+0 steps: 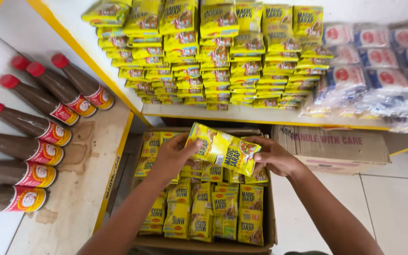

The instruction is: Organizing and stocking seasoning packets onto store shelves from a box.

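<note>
A bundle of yellow seasoning sachets (223, 147) is held between both hands above an open cardboard box (270, 222). My left hand (173, 153) grips its left end and my right hand (272, 157) grips its right end. The box below is filled with several more yellow sachets (213, 208) lying flat. Just above, a white shelf with a yellow edge (260, 115) carries rows of stacked yellow sachets (213, 61).
Dark sauce bottles with red caps (38, 123) lie in a row on the left shelf. Clear bags of blue-and-red packets (378, 71) sit on the right of the upper shelf. A closed cardboard carton (331, 144) stands behind the open box on white floor tiles.
</note>
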